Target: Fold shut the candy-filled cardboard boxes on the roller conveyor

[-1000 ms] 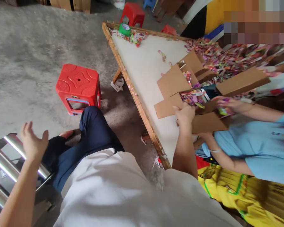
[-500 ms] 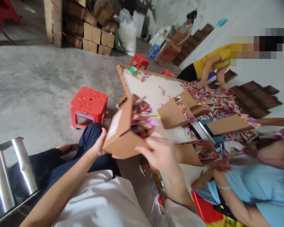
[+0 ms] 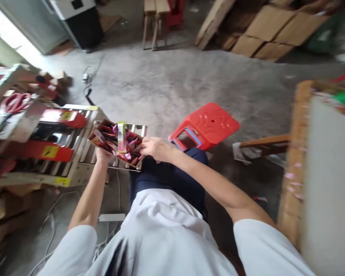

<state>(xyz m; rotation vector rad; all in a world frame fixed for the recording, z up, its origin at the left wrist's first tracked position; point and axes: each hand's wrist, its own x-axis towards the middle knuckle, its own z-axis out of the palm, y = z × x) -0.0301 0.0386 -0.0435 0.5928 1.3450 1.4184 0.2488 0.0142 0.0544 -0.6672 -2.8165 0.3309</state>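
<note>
An open cardboard box (image 3: 126,163) full of small wrapped packets (image 3: 107,140) is held over the near end of a roller conveyor (image 3: 87,153). One yellow-green packet (image 3: 121,136) lies on top of the others. My left hand (image 3: 102,156) supports the box from its near left side, its fingers mostly hidden under it. At the right end of the box, my right hand (image 3: 156,149) grips the edge with curled fingers.
A carton-sealing machine with red parts (image 3: 57,151) stands left on the conveyor, red-handled scissors (image 3: 17,102) above it. A red stool (image 3: 209,124) is in front of me. The wood-edged table (image 3: 293,161) is at right. Cables (image 3: 51,230) run along the floor.
My view has swung left, away from the packet-covered table and the co-workers. Both hands have carried the box over to the conveyor, and its open top now faces up.
</note>
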